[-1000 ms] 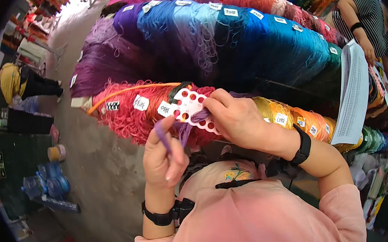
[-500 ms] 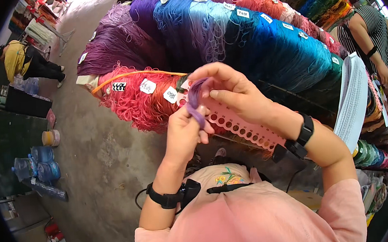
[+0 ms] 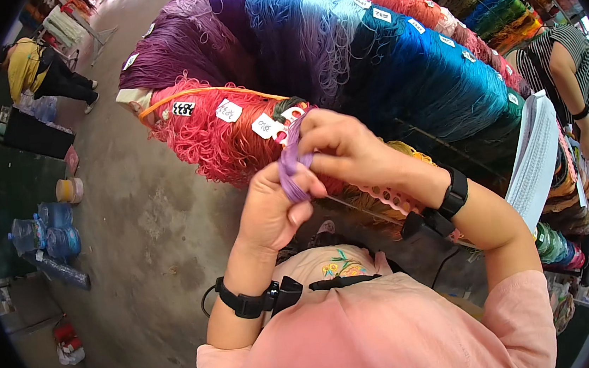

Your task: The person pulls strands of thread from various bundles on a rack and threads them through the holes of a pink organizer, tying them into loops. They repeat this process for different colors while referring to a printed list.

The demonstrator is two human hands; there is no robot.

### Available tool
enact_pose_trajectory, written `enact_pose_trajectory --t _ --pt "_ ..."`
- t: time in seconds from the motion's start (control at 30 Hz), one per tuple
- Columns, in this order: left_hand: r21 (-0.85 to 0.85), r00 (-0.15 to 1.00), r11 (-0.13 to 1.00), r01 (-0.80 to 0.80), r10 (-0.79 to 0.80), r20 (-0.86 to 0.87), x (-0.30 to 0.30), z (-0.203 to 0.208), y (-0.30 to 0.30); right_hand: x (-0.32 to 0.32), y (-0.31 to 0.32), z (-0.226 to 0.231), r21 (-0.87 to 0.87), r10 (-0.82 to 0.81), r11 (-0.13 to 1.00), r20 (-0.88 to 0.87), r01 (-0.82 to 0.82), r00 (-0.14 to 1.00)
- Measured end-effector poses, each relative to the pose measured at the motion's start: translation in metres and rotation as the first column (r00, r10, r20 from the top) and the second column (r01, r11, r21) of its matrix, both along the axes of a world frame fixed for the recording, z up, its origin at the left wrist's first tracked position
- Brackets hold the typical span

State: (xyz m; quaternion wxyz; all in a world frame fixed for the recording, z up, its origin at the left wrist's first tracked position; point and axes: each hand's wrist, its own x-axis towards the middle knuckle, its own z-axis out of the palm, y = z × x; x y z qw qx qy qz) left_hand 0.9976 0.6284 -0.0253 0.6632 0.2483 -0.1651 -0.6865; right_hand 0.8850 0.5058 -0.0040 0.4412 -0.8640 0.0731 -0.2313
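Observation:
A looped bundle of purple thread [image 3: 292, 177] passes between my two hands. My left hand [image 3: 267, 211] is closed around its lower part, with the strands lying over the fingers. Higher up, my right hand [image 3: 348, 147] pinches the same bundle, fingertips close to the left ones. Beneath my right hand, a pink card with a row of holes [image 3: 388, 198] is mostly hidden. Just beyond my hands hang red and coral thread hanks [image 3: 194, 140] with white paper tags [image 3: 265, 126], and an orange cord [image 3: 221, 89] lies across them.
Blue and teal hanks [image 3: 411, 66] fill the rack ahead. Stacked white sheets [image 3: 533, 161] stand at the right, near a person in a striped top [image 3: 560, 66]. Another person in yellow [image 3: 27, 71] bends at far left. Large plastic water bottles [image 3: 57, 224] sit on the left.
My right hand has closed in on the thread, its fingers curling down from a wider arch. The bundle now lies looped over my left fingers. The pink card is more covered.

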Motion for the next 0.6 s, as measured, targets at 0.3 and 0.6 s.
enact_pose_trajectory --t 0.3,0.6 --pt "0.126 0.734 0.984 -0.129 0.180 -0.655 0.038 -0.005 0.059 0.000 0.001 -0.003 0.554 -0.177 0.816 -0.029 0.163 0.984" --pt "0.395 0.396 0.661 -0.638 0.721 -0.568 0.145 -0.042 0.178 0.003 0.010 0.003 0.191 -0.115 0.971 -0.159 0.145 0.981"
